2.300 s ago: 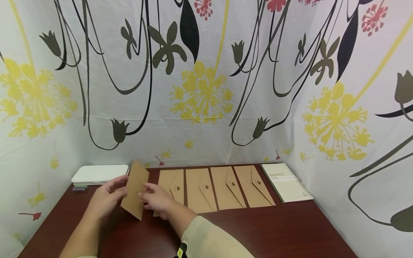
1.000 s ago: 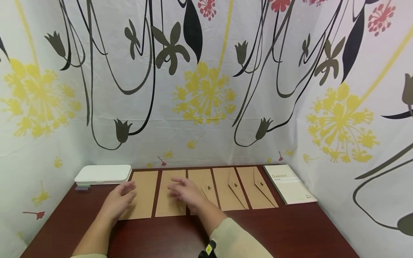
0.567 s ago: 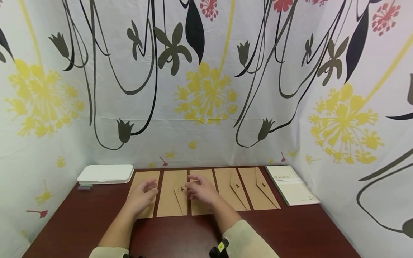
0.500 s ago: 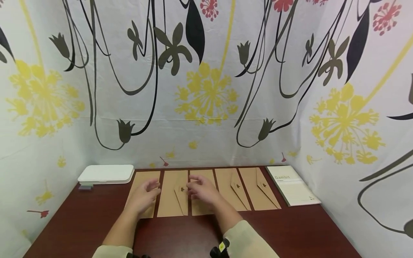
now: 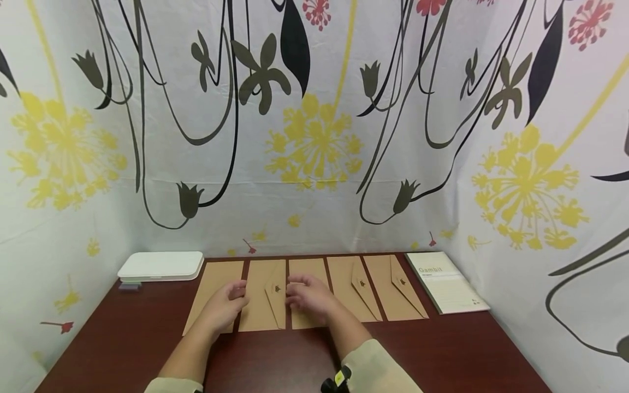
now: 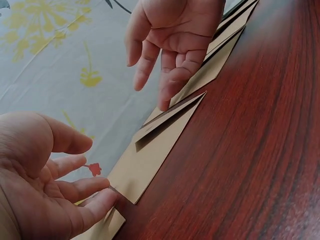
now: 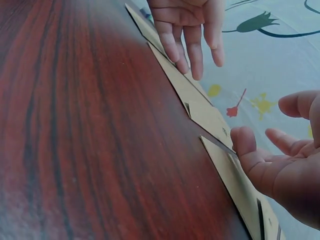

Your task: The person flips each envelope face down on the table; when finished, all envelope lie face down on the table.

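Observation:
Several brown kraft envelopes lie side by side in a row in the head view. My left hand (image 5: 223,305) is over the leftmost envelope (image 5: 218,273), which it partly covers. Beside it, the second envelope (image 5: 257,273) lies uncovered, its pointed flap and small dark print on its right side. My right hand (image 5: 312,297) hovers over the middle envelope (image 5: 307,267) and hides its flap. Both hands hold nothing, fingers loosely bent, palms facing each other. In the left wrist view the flap of one envelope (image 6: 162,155) stands slightly raised.
Two more envelopes, one of them the rightmost envelope (image 5: 388,284), lie to the right, then a notebook (image 5: 444,284) marked "Gambit". A white case (image 5: 161,266) and a small grey object (image 5: 130,286) are at the back left. Patterned cloth (image 5: 314,218) stands behind the dark table (image 5: 275,360).
Both hands earlier held an envelope tilted up at the left; it now lies at the row's left end. The hands have let go, moved right, and lately sunk slightly.

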Tool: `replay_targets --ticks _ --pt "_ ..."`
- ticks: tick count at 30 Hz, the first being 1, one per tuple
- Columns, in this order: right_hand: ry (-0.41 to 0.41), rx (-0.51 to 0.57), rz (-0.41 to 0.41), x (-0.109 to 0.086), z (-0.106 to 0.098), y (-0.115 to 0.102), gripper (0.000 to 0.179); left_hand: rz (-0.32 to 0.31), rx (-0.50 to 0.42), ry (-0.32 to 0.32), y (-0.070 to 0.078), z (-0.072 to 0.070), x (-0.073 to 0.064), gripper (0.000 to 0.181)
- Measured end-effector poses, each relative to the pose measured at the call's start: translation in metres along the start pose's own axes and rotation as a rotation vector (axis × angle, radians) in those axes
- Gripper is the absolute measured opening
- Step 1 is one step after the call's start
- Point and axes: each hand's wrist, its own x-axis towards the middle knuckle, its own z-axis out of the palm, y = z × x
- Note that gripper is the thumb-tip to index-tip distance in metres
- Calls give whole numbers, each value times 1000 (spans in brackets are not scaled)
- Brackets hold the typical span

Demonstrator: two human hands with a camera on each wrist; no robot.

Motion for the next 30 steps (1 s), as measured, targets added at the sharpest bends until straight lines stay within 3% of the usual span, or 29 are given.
replay_targets --ticks 11,21,30 --pt "-28 65 24 -3 7 1 62 -14 22 -9 -2 1 -1 54" --pt "-41 200 49 -1 5 3 60 -11 32 -16 -3 2 0 54" --pt "-33 114 -61 -3 9 -4 58 29 15 -14 -1 7 -1 51"
